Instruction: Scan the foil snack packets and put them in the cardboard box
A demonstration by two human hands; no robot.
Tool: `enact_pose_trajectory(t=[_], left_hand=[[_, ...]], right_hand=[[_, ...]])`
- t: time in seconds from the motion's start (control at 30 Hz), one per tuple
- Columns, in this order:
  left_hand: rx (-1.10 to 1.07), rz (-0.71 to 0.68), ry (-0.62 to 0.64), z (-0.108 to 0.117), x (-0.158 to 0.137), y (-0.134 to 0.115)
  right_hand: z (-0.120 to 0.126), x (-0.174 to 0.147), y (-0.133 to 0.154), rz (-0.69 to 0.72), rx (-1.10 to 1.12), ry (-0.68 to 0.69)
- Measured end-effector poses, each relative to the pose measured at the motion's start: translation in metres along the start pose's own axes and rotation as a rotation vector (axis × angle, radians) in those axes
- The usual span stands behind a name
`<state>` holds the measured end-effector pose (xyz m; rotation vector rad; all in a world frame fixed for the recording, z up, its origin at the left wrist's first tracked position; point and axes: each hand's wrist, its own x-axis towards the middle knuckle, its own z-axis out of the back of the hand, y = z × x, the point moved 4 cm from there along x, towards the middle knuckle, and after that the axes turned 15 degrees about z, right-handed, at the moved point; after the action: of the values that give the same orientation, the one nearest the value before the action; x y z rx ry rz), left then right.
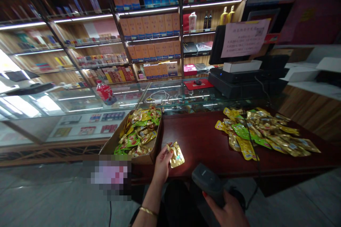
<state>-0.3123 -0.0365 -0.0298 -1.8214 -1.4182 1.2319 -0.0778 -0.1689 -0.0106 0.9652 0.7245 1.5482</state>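
Head view shows a gold packet (178, 156) pinched between left fingers (168, 155).

Single head-worn view, forward and down over near table (190, 131) toward shelves (148, 11)

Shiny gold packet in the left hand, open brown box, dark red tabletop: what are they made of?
The shiny gold packet in the left hand looks like foil or metallic plastic film: it glints and wrinkles. The open brown box seems to be dull cardboard, with thin brown walls. The dark red tabletop could be varnished wood or laminate; it's smooth with a soft sheen.
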Motion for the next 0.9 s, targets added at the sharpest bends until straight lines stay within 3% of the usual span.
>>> enact_pose_trajectory(t=[0.23,0.47,0.67,0.9], left_hand=[[-0.012,0.008,-0.014,0.000,0.000,0.000],[-0.014,0.035,-0.024,0.000,-0.001,0.000],[-0.015,0.042,0.013,0.001,0.000,0.001],[-0.058,-0.008,0.032,-0.001,-0.001,-0.001]], right_hand=[[-0.003,-0.002,0.000,-0.007,0.027,-0.159],[-0.015,0.006,-0.002,-0.034,0.079,0.007],[-0.016,0.020,0.014,-0.044,0.116,0.021],[-0.018,0.022,0.010,-0.067,0.099,0.025]])
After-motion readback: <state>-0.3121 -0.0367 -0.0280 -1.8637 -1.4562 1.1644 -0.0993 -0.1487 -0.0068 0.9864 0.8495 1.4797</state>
